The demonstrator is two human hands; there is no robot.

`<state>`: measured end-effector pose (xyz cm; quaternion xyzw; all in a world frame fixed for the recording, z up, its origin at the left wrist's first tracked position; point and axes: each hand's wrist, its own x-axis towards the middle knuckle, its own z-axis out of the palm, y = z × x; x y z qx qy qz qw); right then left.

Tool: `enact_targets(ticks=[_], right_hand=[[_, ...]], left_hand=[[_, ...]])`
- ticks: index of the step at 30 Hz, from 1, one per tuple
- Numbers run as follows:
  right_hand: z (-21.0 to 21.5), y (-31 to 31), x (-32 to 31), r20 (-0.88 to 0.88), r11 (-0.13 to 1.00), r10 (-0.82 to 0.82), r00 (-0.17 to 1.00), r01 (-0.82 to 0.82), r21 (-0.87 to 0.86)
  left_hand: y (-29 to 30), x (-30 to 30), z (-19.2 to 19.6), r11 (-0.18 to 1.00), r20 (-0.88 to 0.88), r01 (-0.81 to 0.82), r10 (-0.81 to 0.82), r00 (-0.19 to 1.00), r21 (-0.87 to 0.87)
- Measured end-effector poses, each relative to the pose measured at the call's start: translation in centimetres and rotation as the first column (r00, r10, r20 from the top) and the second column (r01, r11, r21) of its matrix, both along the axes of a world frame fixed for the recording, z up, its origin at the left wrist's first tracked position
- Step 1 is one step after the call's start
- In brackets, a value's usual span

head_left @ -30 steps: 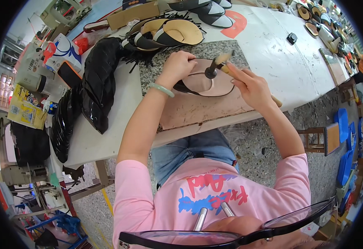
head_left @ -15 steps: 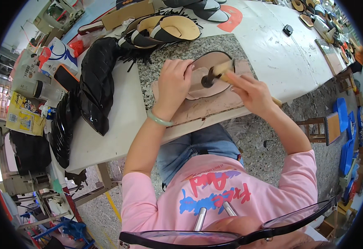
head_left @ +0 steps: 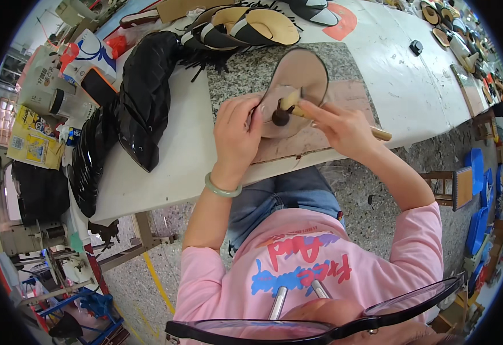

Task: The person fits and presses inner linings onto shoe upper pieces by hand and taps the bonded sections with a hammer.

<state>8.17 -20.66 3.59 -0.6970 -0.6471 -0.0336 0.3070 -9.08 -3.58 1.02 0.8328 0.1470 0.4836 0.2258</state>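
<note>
A pinkish-beige shoe upper [head_left: 303, 72] with a dark edge lies on a worn pinkish board [head_left: 346, 95], its rounded end pointing away from me. My left hand [head_left: 237, 129] grips the piece's left edge between thumb and fingers. In my right hand [head_left: 346, 129] is a hammer [head_left: 290, 102], held by its wooden handle, which sticks out behind the hand. The dark, round hammer head is over the near part of the upper; whether it touches the material I cannot tell. Under the board sits a speckled granite slab [head_left: 237, 75].
To the left on the white table [head_left: 176, 172] lie long shiny black pieces [head_left: 145, 98], a phone [head_left: 98, 87] and bags. Beige-lined shoe uppers [head_left: 268, 26] lie behind the slab. A small black object [head_left: 416, 47] sits at the right, with shoes beyond it.
The shoe upper has turned, its rounded end swinging to point away from me. My left hand has kept to its left edge. The hammer stays over the piece, and the whole view has shifted slightly.
</note>
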Motion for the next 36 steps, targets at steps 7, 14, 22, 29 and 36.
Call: enact_targets(ticks=[7,14,22,29,36], right_hand=[[0.4,1.8,-1.4,0.011,0.999,0.05,0.999,-0.049,-0.021],[0.0,3.2,-3.3,0.033,0.988,0.124,0.992,-0.12,-0.1],[0.1,4.0,-4.6,0.047,0.981,0.177,0.983,-0.172,-0.094],[-0.3,4.4,-4.8,0.018,0.972,0.209,0.978,-0.206,-0.115],[0.9,4.3,-5.7,0.025,0.96,0.278,0.96,-0.277,-0.052]], left_hand=[[-2.3,-3.6,-0.9,0.93,-0.038,-0.165,0.162,0.986,-0.328],[-2.8,-5.9,-3.1,0.795,0.047,-0.133,0.2,0.979,-0.592],[-2.9,-7.8,-4.6,0.864,-0.255,-0.354,0.275,0.927,-0.357],[-3.7,-8.9,-4.6,0.858,-0.097,-0.236,0.215,0.972,-0.457],[-3.4,-11.2,-4.6,0.68,-0.165,-0.312,0.273,0.948,-0.663]])
